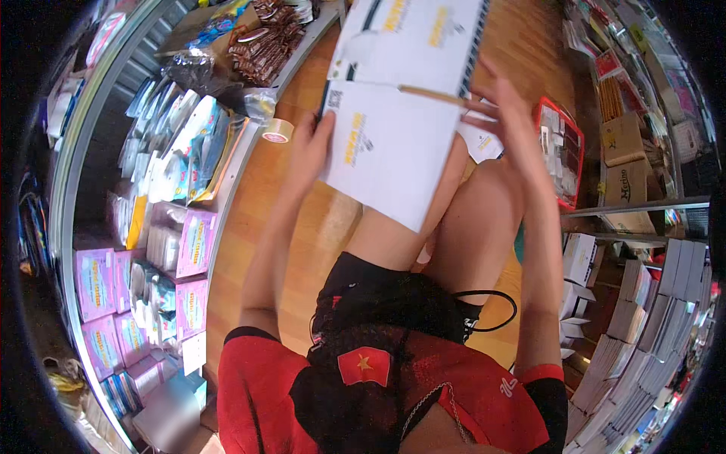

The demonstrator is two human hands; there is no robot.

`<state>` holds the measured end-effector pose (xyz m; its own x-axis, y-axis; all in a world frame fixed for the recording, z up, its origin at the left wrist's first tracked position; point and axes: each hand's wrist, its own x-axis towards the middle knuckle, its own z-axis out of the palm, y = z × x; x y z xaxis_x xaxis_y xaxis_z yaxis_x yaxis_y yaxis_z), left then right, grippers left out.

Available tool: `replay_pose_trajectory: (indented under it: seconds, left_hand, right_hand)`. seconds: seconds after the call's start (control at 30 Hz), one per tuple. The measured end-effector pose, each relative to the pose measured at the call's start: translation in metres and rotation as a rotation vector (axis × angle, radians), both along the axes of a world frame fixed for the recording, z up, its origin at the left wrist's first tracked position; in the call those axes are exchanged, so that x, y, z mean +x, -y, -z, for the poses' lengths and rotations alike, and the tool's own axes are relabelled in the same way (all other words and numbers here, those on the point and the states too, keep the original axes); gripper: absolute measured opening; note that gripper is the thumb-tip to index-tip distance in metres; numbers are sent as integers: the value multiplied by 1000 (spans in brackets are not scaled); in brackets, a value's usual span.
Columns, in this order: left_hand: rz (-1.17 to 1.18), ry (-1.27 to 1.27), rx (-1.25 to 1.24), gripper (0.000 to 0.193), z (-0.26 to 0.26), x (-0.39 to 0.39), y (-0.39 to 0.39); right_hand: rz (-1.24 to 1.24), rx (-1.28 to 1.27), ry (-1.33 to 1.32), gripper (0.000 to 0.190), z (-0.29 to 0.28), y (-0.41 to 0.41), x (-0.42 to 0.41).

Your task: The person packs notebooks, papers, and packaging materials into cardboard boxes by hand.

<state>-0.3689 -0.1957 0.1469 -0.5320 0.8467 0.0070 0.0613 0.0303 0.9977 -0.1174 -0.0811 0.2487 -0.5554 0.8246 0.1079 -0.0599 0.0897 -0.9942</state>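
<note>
A white printed cardboard box (pixel 391 142) with yellow lettering is above my knees, its upper part running out at the top edge of the view. My left hand (pixel 319 139) holds the box by its left side, thumb on the white face. My right hand (pixel 493 108) is blurred at the right side, fingers spread beside the box's edge; whether they touch it I cannot tell. A brown strip of cardboard edge shows along the seam between the box's two panels. The underside of the box is hidden.
A roll of tape (pixel 277 131) lies on the wood-patterned floor near the left shelf (pixel 229 176), which holds packets and pink boxes (pixel 195 241). Right of my knees are a red-rimmed tray (pixel 578 153) and a white printed piece (pixel 481 143). Shelves with cartons (pixel 625 181) and stacked books (pixel 610 363) line the right.
</note>
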Motion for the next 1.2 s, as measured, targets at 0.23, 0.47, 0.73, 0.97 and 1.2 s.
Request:
replay_pose_trajectory:
  seconds: [0.23,0.47,0.73,0.97,1.2]
  left_hand:
    - [-227,-806,-31,56,-7,14,34]
    - [101,-517,-153,79,-45,37,11]
    - [108,-256,2,69,-40,42,10]
    - [122,-255,-4,65,-37,47,11]
    - [120,-364,-32,60,-39,47,13]
  right_hand:
    - [-38,-287,21,48,28,13,-82]
    - [-238,-329,124,57,50,21,-104]
    - [-313,-367,-23,59,45,33,-101]
    - [-266,-329,46,54,38,37,-97]
    - [-176,-14,139,47,51,43,-97]
